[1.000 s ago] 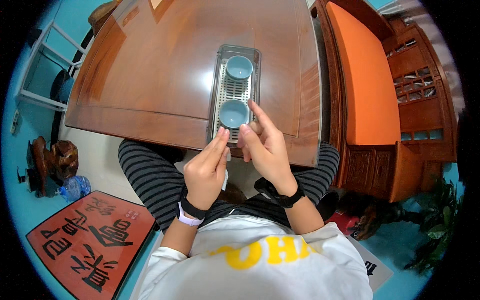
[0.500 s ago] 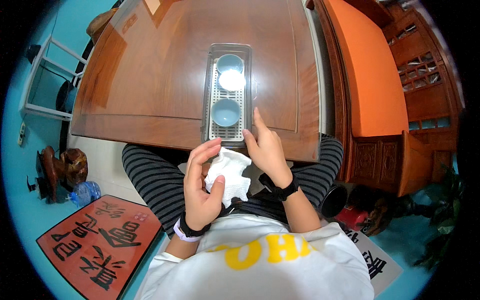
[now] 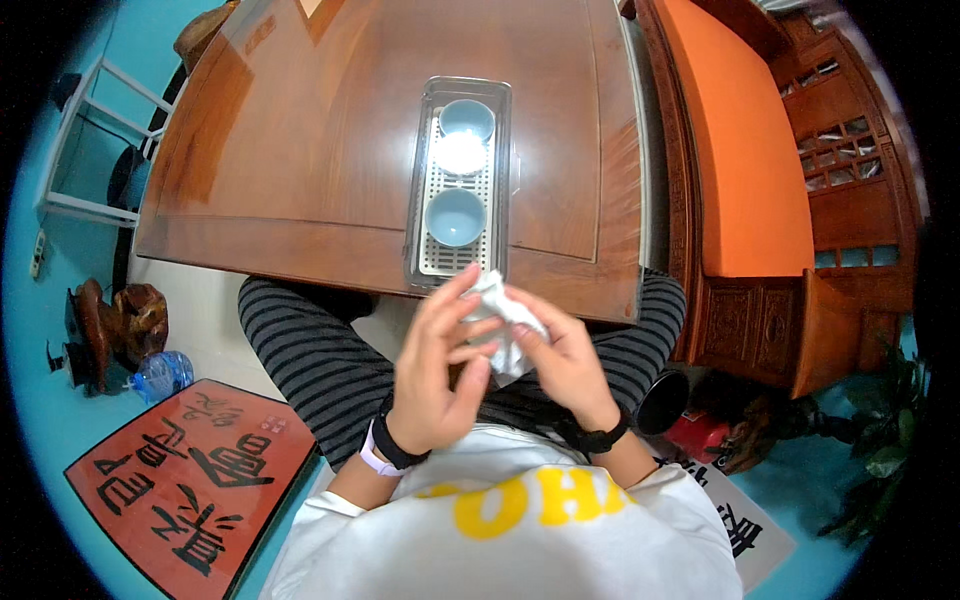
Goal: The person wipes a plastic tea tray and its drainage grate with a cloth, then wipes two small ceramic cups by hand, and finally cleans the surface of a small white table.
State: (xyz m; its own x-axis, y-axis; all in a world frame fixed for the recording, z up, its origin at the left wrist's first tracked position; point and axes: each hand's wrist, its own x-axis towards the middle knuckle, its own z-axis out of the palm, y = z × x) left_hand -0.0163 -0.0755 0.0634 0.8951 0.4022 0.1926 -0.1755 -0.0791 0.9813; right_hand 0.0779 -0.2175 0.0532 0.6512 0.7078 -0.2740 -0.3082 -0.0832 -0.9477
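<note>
A crumpled white cloth [image 3: 512,340] is pinched between the thumb and fingers of my right hand [image 3: 572,365], just in front of the table edge. Beside it my left hand [image 3: 440,370] has its fingers spread apart, the fingertips at the cloth's left side. Beyond my hands lies a long, see-through tray [image 3: 412,255] with a white slotted insert [image 3: 445,268]. On the insert stand a near pale-blue cup [image 3: 457,218] and a far pale-blue cup [image 3: 467,120]. A strong glare between the cups hides what is there.
The tray rests on a glossy brown wooden table [image 3: 300,170]. At the right is a wooden bench with an orange cushion [image 3: 735,140]. A red panel with black writing [image 3: 190,480] and a blue water bottle [image 3: 165,375] are on the left floor.
The white cloth has passed from my left hand to my right hand and shifted right. My left hand has moved right and its fingers have let go of the cloth.
</note>
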